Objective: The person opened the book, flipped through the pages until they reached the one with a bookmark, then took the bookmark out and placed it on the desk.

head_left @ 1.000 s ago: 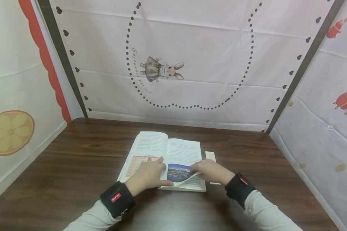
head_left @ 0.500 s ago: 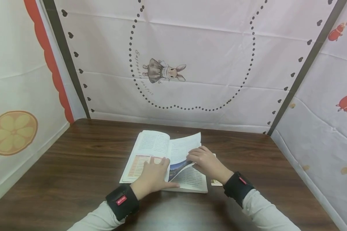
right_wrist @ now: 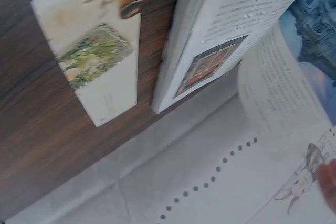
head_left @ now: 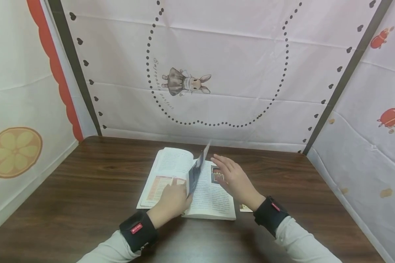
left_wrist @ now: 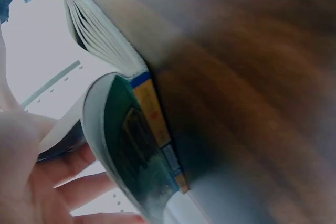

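Illustrated book (head_left: 176,162) lying open on the wood-grain counter (head_left: 95,182), with one leaf (head_left: 197,170) raised nearly upright at the middle, caught by the left hand (head_left: 171,199) between thumb and fingers. Over the right-hand page (head_left: 210,202), near the leaf, right hand (head_left: 237,180) with fingers free and outstretched. Farther right, flat beside the book, oblong printed bookmark (right_wrist: 94,56).

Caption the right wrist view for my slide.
Rectangular cream illustrated card on dark brown wooden table, beside a thick open white-paged book.
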Available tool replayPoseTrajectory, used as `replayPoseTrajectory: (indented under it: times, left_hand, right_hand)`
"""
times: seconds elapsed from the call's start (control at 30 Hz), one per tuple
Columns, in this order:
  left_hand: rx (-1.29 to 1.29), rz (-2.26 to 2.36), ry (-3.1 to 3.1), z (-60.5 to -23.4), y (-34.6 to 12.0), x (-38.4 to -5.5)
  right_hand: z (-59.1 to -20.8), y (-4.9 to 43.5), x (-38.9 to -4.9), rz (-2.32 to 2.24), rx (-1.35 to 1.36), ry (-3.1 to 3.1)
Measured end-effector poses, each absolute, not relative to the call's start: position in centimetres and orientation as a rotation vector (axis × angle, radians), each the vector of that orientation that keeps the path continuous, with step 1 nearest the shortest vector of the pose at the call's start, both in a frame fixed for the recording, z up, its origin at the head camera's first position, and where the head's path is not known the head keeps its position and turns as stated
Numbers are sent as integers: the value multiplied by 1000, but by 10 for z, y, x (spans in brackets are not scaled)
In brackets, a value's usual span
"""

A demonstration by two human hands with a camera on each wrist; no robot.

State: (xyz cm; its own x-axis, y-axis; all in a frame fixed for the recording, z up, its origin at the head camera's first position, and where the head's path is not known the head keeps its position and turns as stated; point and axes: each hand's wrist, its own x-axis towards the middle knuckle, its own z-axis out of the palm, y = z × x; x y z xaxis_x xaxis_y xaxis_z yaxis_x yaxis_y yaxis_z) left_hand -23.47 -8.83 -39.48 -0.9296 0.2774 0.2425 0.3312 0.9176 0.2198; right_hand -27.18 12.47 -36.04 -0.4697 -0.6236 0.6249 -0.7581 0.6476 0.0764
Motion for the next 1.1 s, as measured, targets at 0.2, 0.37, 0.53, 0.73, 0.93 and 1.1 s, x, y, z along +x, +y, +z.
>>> replayPoseTrajectory:
  times: [0.2,0.37,0.53,0.73,0.93,1.1]
  left_hand:
    - [-393,-635,-2704,-393,-99,-234]
    - [-272,-951,-2629,-383,-111,-235]
    - [-203,-1034,-2526,-377,-123,-237]
    - [-440,-496,-2449,-388,-129,-240]
    - [-897,62,-2531,-393,-134,-244]
    - [-1134,27,-2791,-387,-127,-237]
  right_hand:
    - [-374,134,-272,279,1029,-2724]
    - [-389,146,-270,196,1146,-3054]
    - [-396,148,-269,142,1195,-3094]
    - [-394,145,-268,138,1186,-3114]
    - [-396,144,-267,133,1143,-3156]
    - [-396,143,-269,116,1114,-3178]
